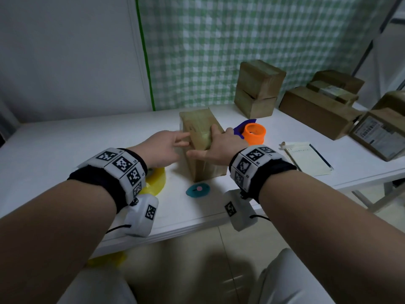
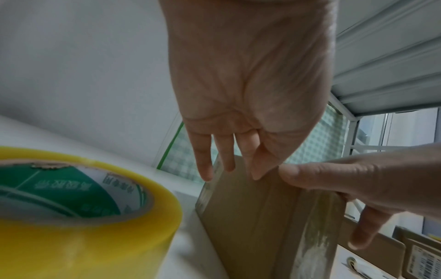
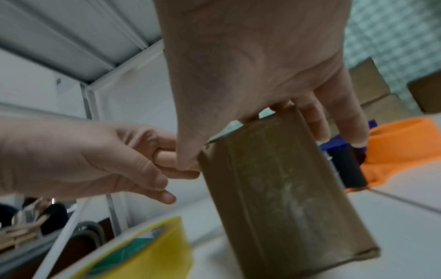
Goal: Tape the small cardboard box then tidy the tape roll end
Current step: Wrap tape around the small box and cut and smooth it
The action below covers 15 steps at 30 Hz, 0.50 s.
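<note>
The small cardboard box (image 1: 197, 123) stands on the white table (image 1: 76, 145), with a shiny strip of tape over its top and down its near face (image 3: 281, 188). My right hand (image 1: 217, 141) grips the box from above, thumb on the left edge and fingers down the right side (image 3: 343, 122). The straight fingers of my left hand (image 1: 184, 139) touch the box's left face (image 2: 250, 217). The yellow tape roll (image 1: 155, 181) lies flat on the table under my left wrist, close in the left wrist view (image 2: 83, 236). Its loose end is hidden.
An orange and blue tape dispenser (image 1: 254, 133) sits just right of the box. A teal cutter (image 1: 198, 189) lies in front of it. A notebook (image 1: 306, 157) lies to the right, and several larger cardboard boxes (image 1: 258, 88) stand at the back right.
</note>
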Motion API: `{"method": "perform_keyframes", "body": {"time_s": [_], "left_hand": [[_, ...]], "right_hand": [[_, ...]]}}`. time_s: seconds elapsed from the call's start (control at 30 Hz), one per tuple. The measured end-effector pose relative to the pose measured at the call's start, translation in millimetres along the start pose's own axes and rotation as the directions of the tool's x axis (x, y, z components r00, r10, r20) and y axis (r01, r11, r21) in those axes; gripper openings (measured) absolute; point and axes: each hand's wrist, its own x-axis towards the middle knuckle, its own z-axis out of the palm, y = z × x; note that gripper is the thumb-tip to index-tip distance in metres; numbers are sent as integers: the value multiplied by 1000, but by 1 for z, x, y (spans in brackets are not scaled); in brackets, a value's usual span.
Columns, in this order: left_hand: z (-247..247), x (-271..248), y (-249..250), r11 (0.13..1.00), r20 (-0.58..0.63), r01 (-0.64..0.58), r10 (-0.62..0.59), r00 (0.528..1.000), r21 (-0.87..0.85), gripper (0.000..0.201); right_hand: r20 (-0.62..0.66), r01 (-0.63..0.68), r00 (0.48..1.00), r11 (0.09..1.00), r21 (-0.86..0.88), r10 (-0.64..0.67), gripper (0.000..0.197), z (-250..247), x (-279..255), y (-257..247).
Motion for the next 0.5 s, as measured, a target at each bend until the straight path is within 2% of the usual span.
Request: {"method": "perform_keyframes", "body": {"time_s": [0.1,0.27,0.37,0.5], "left_hand": [[-1,7,-5,999,-13,31,-31,999,-15,68],[-12,24,-9,995,-146,89,-82,986,46,63],[-20,36,-13,992,-201,102,-86,976,70,57],[-29,59,-21,986,-215,157,-144,966,48,52]], "right_hand": [[-28,-19,999,996,92,22,91,3,8,-7],[-121,37,993,977,208,-12,80,-5,27,-11],[-176,53,984,964,260,-6,78,-14,49,-12],[-245,10,967,954,300,67,78,-23,85,-7]]}}
